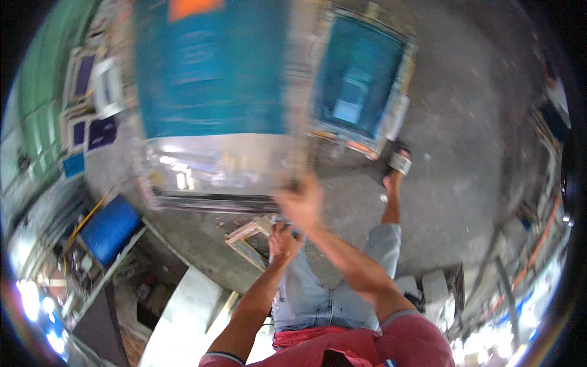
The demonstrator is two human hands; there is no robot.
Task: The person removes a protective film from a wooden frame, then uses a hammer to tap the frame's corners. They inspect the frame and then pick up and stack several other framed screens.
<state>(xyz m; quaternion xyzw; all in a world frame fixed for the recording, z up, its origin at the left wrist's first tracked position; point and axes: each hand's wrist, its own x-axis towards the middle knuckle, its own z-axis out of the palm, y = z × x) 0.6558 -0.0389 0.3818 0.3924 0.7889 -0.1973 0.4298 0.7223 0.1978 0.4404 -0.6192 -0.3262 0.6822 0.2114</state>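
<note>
A large framed screen [214,92] with a teal face and an orange patch at its far end stretches in front of me, blurred by motion. A pale glossy strip [214,162] runs along its near end. At its near right corner my right hand [301,200] is closed on the frame's edge; blur hides the exact finger positions. My left hand [285,243] is lower, over my left knee, its fingers bent but apart, with nothing visible in them. Just left of that hand, a small wooden frame [243,232] is near the floor.
To the right of the large screen is a second teal framed screen [358,76], with my sandalled right foot [397,165] close to its near corner. Smaller frames [92,116] stand at the left. A blue container [110,229] and a white panel [183,318] are at lower left.
</note>
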